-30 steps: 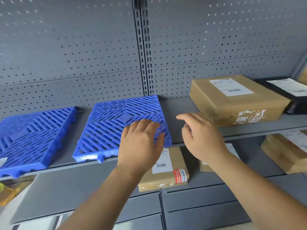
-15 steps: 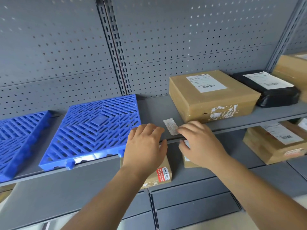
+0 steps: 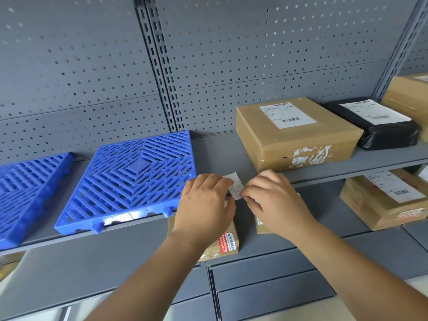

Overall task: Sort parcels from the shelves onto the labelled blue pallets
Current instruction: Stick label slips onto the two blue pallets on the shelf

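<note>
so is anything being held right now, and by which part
A small paper slip: the right hand pinches its near end, the left hand touches its far end; whether that one pinches cannot be told.

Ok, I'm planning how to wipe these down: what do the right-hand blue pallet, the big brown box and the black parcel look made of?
Blue pallet: rigid moulded plastic, slightly glossy, going by its lattice ribs and front-edge highlights. Brown box: matte cardboard, with torn white label remnants. Black parcel: probably thin plastic film, wrinkled and shiny.
</note>
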Tool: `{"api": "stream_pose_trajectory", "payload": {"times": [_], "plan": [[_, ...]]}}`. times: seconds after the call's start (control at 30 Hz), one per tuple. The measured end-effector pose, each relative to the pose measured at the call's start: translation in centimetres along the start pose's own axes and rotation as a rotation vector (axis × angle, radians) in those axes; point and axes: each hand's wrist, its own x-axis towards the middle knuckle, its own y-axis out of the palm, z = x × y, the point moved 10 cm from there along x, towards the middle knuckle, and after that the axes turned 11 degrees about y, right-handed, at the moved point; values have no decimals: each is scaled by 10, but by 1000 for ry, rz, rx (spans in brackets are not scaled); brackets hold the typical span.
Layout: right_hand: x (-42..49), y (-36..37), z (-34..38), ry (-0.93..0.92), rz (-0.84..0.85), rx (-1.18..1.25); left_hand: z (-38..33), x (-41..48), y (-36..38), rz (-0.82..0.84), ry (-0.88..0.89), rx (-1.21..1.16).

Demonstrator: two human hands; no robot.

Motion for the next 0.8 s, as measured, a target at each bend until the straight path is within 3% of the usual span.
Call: {"api": "stream_pose_trajectory", "payload": {"times": [0.43,0.7,0.8], "plan": [[31,-38,28,34,-159,196,20,1,-43,-220,1,-45],[57,-16,55,69,-109,260,73,-16,-76,-316,-99,-243],[67,-4,62,175,-80,444,98,-27,-87,-340,-136,-308]]}}
